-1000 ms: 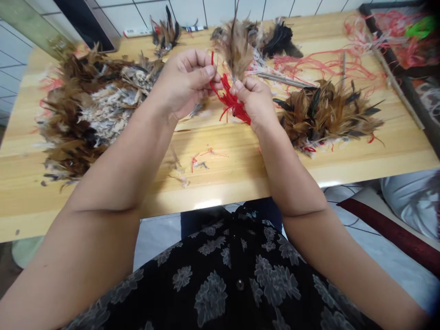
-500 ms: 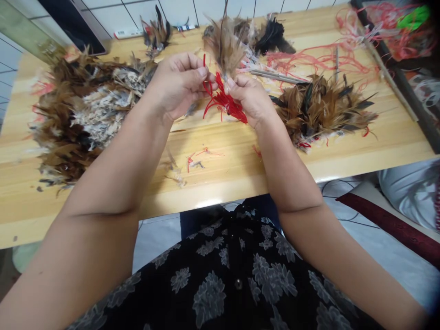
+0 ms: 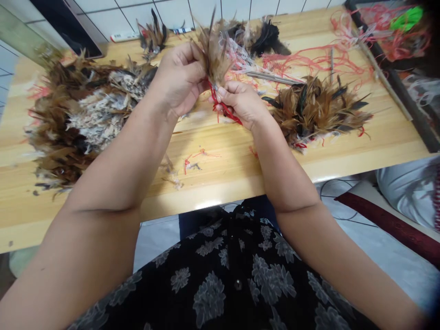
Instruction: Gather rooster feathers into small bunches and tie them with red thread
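R grip [image 3: 242,101] pinched on feather bunch [image 3: 217,65] & red cord [image 3: 228,112].

The one view looks from the wearer's head, forward and steeply down, past the black patterned shirt [image 3: 237,270] to the tabletop [image 3: 220,169]. It is near enough that the left hand [image 3: 184,75] and right hand [image 3: 239,101] sit above the middle, with the tiled wall [image 3: 235,9] along the top; the dark upper right corner is hard to read.

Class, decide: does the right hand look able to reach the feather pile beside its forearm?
Probably, once free: the right hand grips a feather bunch, but nothing visible blocks the nearby feather pile.
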The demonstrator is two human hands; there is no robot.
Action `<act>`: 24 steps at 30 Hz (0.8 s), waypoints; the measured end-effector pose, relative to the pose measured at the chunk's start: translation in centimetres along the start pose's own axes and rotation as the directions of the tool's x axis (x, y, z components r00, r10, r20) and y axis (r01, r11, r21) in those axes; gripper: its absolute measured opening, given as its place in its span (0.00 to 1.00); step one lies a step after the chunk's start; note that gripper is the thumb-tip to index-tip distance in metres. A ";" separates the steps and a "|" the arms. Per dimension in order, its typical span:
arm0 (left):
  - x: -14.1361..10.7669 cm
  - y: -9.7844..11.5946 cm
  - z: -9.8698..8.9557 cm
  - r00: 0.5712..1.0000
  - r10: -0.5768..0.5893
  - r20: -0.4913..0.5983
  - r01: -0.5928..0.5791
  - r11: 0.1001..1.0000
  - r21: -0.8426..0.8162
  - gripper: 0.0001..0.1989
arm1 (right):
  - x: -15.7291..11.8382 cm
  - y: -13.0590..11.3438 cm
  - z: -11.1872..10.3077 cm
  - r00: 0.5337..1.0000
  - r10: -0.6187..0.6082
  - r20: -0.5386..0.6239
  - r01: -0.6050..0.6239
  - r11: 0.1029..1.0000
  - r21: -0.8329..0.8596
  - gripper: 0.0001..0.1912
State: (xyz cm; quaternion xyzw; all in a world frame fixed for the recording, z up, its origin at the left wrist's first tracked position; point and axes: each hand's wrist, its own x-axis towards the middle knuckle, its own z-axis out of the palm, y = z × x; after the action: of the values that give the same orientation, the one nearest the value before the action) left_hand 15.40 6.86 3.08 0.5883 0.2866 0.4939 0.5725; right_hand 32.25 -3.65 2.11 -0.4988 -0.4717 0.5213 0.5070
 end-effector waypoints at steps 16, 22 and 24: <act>-4.7 5.5 -3.0 0.939 -0.067 -0.337 0.056 0.997 -0.045 0.21 | 1.4 0.0 -2.0 0.914 -0.162 -0.373 -0.052 0.863 -0.502 0.32; -5.3 0.0 -5.7 0.963 0.080 -0.258 -0.062 0.995 0.075 0.37 | 0.8 -0.6 -1.2 0.935 -0.184 -0.304 0.009 0.868 -0.497 0.24; -5.4 -1.2 -5.9 0.967 0.113 -0.230 -0.088 0.989 0.116 0.40 | 0.3 -0.9 -0.7 0.945 -0.194 -0.263 0.055 0.888 -0.456 0.26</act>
State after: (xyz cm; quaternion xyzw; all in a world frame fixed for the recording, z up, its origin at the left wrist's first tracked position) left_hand 8.38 4.49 -0.29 0.5683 0.3479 0.5731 0.4771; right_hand 32.98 -3.35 2.99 -0.6429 -0.5262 0.2839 0.4788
